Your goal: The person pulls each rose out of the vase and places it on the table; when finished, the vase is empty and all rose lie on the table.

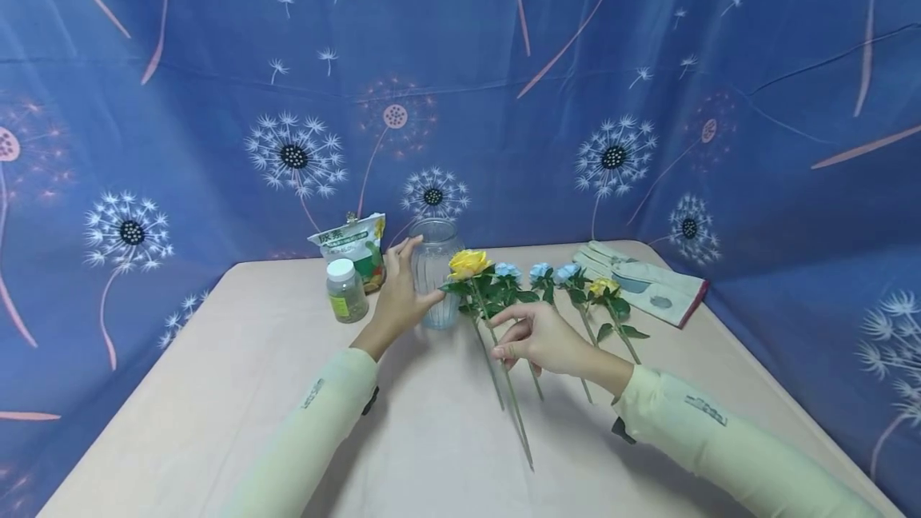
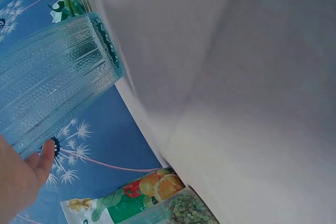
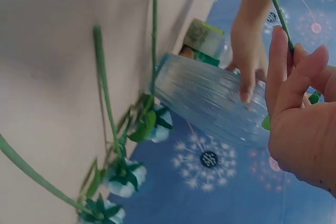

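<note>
A clear ribbed glass vase (image 1: 436,262) stands upright on the table. My left hand (image 1: 401,292) grips its left side, thumb across the front and fingers toward the far side; the right wrist view shows this hand (image 3: 249,45) against the glass (image 3: 210,95). My right hand (image 1: 543,338) pinches the green stem of a yellow rose (image 1: 470,264) between thumb and fingers. That rose is held tilted, its bloom up beside the vase and its stem end toward me. Several blue flowers (image 1: 567,275) and another yellow rose (image 1: 604,287) lie behind and right of my right hand.
Left of the vase are a white-capped jar (image 1: 346,292) of small greenish pellets and a printed bag (image 1: 360,245) with a clip on top. Pale gloves (image 1: 640,282) lie at the back right. A blue dandelion-print cloth (image 1: 496,142) hangs behind the table (image 1: 432,438).
</note>
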`<act>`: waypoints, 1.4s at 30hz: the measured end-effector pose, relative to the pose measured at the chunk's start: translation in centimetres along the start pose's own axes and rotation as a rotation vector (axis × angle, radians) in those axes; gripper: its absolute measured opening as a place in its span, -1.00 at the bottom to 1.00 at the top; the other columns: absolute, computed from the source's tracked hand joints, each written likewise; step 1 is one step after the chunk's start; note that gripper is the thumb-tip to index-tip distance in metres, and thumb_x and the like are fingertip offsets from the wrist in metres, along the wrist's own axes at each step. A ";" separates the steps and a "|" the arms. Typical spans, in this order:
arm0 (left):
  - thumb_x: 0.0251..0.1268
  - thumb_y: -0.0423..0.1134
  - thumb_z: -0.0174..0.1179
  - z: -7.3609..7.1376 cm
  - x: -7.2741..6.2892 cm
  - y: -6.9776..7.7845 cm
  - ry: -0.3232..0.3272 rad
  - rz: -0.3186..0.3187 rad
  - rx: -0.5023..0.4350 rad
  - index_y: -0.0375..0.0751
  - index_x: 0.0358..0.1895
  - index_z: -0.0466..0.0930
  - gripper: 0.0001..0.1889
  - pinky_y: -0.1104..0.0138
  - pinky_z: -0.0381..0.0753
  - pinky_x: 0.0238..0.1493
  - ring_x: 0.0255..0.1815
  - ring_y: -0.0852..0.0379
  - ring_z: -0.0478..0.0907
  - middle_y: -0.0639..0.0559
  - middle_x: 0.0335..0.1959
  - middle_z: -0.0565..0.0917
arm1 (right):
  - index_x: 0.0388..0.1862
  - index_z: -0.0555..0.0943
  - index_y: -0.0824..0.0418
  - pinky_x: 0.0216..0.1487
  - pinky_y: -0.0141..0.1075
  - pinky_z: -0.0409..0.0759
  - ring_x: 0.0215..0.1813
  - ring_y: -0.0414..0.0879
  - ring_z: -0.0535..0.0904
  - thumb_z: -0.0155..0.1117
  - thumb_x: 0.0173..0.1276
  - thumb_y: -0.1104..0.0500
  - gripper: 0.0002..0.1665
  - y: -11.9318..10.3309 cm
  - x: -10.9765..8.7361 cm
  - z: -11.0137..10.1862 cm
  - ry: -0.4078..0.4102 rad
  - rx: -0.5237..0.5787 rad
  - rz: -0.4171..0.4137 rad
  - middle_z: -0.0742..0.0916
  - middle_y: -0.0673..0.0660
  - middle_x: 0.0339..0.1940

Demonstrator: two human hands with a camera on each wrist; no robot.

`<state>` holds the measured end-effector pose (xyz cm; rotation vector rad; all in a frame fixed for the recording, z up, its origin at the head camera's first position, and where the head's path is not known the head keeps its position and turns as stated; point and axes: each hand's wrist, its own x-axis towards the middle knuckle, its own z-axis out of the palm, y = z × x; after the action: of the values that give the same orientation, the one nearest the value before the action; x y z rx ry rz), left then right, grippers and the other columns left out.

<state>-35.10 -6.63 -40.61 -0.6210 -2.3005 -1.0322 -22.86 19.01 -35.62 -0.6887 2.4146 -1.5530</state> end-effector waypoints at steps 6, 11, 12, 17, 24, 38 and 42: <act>0.08 -0.11 0.49 0.0 0.2 -0.1 -0.010 -0.008 0.010 0.24 0.50 -0.06 0.02 -0.03 0.67 -0.24 0.01 -0.33 0.52 -0.27 0.44 0.07 | 0.08 0.59 0.36 -0.78 -0.29 0.43 -0.47 0.06 0.73 0.46 0.21 0.30 -0.55 1.2 0.1 1.1 -0.067 0.008 0.111 0.79 0.16 -0.41; 0.11 -0.02 0.47 -0.1 0.2 -0.2 -0.008 0.007 0.014 0.23 0.50 -0.05 -0.01 0.01 0.67 -0.33 -0.08 -0.28 0.54 -0.27 0.42 0.09 | 0.11 0.56 0.42 -0.79 -0.30 0.44 -0.47 0.15 0.72 0.49 0.18 0.30 -0.48 1.9 0.3 1.7 -0.118 0.027 0.159 0.79 0.17 -0.43; 0.12 0.01 0.46 -0.1 0.2 -0.1 -0.013 0.008 0.013 0.23 0.50 -0.06 -0.02 0.01 0.67 -0.32 -0.07 -0.28 0.54 -0.27 0.42 0.10 | 0.11 0.55 0.44 -0.79 -0.31 0.43 -0.47 0.19 0.71 0.49 0.17 0.30 -0.46 2.0 0.3 1.8 -0.126 0.032 0.166 0.79 0.18 -0.43; 0.15 0.08 0.43 -0.2 0.2 -0.1 -0.034 0.019 0.006 0.24 0.51 -0.05 -0.04 -0.09 0.64 -0.18 0.06 -0.32 0.51 -0.29 0.41 0.11 | 0.11 0.55 0.42 -0.77 -0.41 0.40 -0.48 0.16 0.72 0.49 0.14 0.35 -0.46 2.8 0.5 2.1 -0.170 0.061 0.222 0.79 0.19 -0.42; 0.16 0.06 0.42 -0.4 0.0 -0.2 -0.039 0.021 0.001 0.24 0.51 -0.05 -0.04 -0.07 0.64 -0.19 0.05 -0.30 0.51 -0.29 0.40 0.12 | 0.08 0.58 0.37 -0.75 -0.44 0.39 -0.53 -0.02 0.71 0.48 0.12 0.38 -0.49 3.6 1.3 2.8 -0.198 0.086 0.284 0.79 0.20 -0.39; 0.12 0.05 0.45 -0.5 0.0 -0.2 -0.021 0.012 0.008 0.22 0.50 -0.03 -0.04 -0.05 0.66 -0.22 -0.01 -0.29 0.54 -0.28 0.37 0.15 | -0.02 0.62 0.30 -0.74 -0.47 0.28 -0.56 -0.10 0.70 0.47 0.12 0.40 -0.59 4.4 2.7 3.9 -0.225 -0.001 0.394 0.79 0.16 -0.41; 0.13 0.05 0.45 -0.5 0.1 -0.1 -0.023 0.011 0.004 0.23 0.50 -0.04 -0.03 -0.01 0.66 -0.27 -0.03 -0.27 0.54 -0.27 0.37 0.15 | -0.05 0.62 0.30 -0.76 -0.47 0.28 -0.55 -0.07 0.71 0.46 0.14 0.39 -0.63 4.3 2.8 3.7 -0.201 -0.012 0.395 0.79 0.16 -0.41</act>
<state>-35.12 -7.09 -40.33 -0.6470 -2.3160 -1.0198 -25.06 16.15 -40.84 -0.3225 2.2406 -1.2491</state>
